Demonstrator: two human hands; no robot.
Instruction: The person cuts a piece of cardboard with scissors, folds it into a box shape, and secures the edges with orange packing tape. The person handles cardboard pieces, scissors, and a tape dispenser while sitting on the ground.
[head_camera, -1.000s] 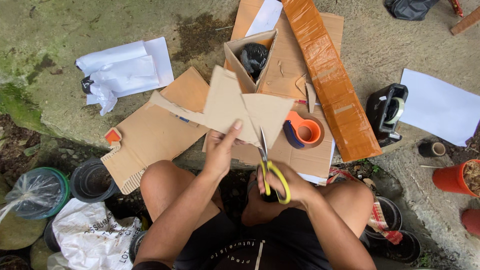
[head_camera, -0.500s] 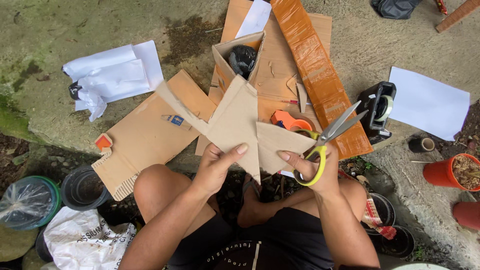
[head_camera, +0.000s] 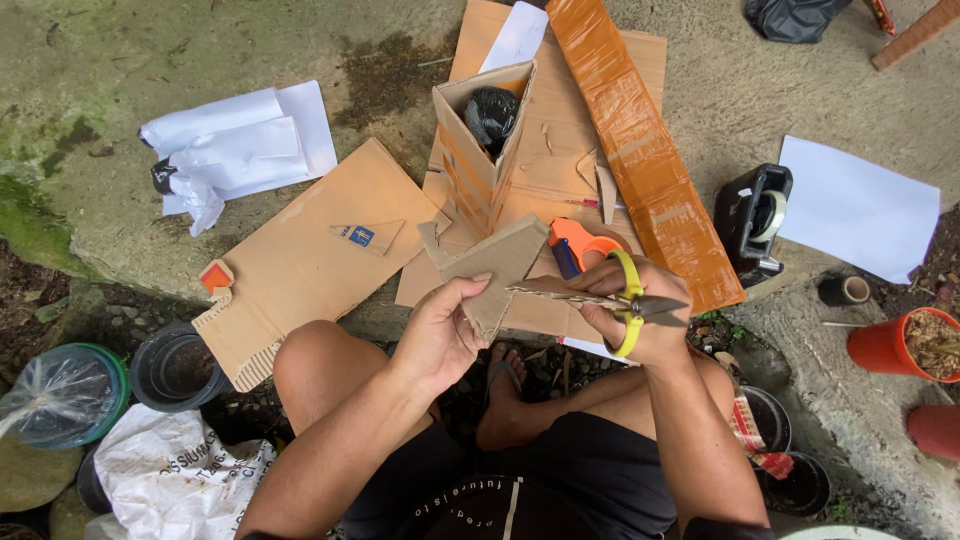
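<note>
Brown corrugated cardboard piece (head_camera: 495, 268) — flat, angular, rough-edged — is held above the knees, its long axis running from upper right to lower left. Left hand (head_camera: 438, 335) grips its lower edge, fingers curled. Right hand (head_camera: 640, 320) is clenched through the yellow-handled steel scissors (head_camera: 610, 298) — blades lying horizontal, tips pointing left, against the cardboard.

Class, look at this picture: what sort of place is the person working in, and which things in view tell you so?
Probably an outdoor garden corner or yard used as a makeshift craft spot. The person sits at a rough, moss-stained concrete slab, an orange plant pot filled with dry material stands on the right, and black empty pots sit on bare soil.
</note>
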